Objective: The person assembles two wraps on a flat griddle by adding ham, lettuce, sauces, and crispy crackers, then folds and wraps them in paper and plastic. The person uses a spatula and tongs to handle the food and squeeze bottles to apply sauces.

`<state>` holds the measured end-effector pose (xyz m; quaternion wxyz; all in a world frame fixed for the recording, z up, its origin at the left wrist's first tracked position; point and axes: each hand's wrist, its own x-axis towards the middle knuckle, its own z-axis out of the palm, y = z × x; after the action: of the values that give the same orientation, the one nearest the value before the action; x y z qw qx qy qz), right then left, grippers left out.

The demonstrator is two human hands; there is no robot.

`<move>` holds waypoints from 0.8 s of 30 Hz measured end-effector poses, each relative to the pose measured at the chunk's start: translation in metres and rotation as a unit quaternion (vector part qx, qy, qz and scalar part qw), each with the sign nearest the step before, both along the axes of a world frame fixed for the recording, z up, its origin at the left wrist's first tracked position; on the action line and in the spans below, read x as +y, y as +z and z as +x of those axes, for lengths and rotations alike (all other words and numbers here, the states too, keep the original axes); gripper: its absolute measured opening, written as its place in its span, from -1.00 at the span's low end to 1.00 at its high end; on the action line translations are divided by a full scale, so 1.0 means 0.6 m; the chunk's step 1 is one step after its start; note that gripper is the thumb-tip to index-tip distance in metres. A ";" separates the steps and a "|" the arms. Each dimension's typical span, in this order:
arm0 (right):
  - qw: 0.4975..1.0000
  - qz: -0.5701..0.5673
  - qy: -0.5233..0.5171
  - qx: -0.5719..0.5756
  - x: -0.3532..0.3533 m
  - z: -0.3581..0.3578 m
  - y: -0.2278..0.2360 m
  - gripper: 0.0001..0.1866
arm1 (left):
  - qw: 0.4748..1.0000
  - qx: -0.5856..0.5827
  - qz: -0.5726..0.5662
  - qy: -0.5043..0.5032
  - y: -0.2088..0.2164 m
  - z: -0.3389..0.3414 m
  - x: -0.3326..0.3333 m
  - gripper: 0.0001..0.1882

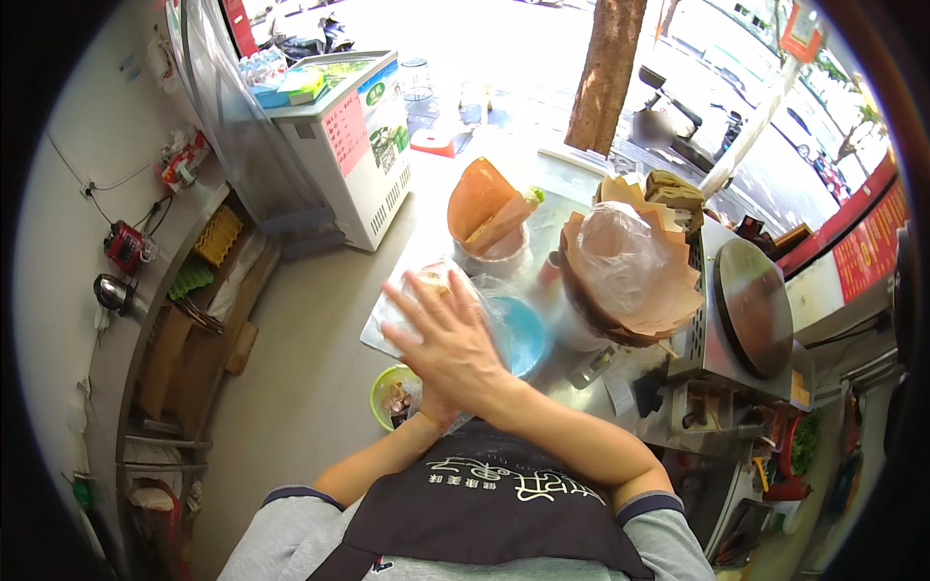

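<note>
My right hand [448, 344] reaches across in front of me, its fingers spread and slightly blurred. It lies over my left hand [438, 411], of which only the wrist and heel show; the left fingers are hidden. Just beyond my right fingertips is a whitish, thin plastic-like sheet or bag [469, 290] with something small and pale yellow at its top. I cannot make out whether either hand grips it. A blue round bowl or basin [521, 335] sits on the counter right beside my right hand.
A tub with brown paper [484, 198] stands beyond my hands. Right of it is a large paper-lined container [630, 261] under clear plastic, then a round griddle [754, 308]. A green bin [378, 399] is below left. A chest freezer [383, 208] stands ahead left, shelving [199, 310] along the left wall.
</note>
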<state>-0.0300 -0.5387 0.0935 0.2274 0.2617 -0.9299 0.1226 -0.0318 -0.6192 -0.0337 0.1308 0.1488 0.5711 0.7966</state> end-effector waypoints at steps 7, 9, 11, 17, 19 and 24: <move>0.991 -0.041 0.125 -0.005 -0.089 0.019 -0.016 -0.64 | 0.999 -0.037 0.033 0.022 0.007 -0.015 -0.021 -0.57; 0.996 -0.023 0.004 0.084 -0.094 0.000 -0.026 -0.58 | 0.997 -0.056 0.050 0.031 0.007 -0.025 -0.025 -0.57; 0.988 0.012 -0.091 0.127 -0.086 -0.030 -0.045 -0.54 | 0.994 -0.074 0.070 0.039 0.003 -0.038 -0.026 -0.58; 0.992 -0.025 0.116 0.041 -0.111 0.015 -0.020 -0.81 | 0.976 -0.127 0.147 0.097 -0.006 -0.085 -0.059 -0.58; 0.970 -0.113 0.216 -0.024 -0.122 0.062 -0.010 -0.83 | 0.968 -0.139 0.178 0.109 -0.009 -0.109 -0.064 -0.58; 0.909 -0.205 0.362 -0.034 -0.060 0.091 -0.004 -0.69 | 0.950 -0.148 0.234 0.141 -0.025 -0.164 -0.090 -0.58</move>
<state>0.0249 -0.5750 0.0909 0.1839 0.5237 -0.7327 0.3937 -0.1303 -0.6733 -0.0488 0.0616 -0.0269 0.3577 0.9314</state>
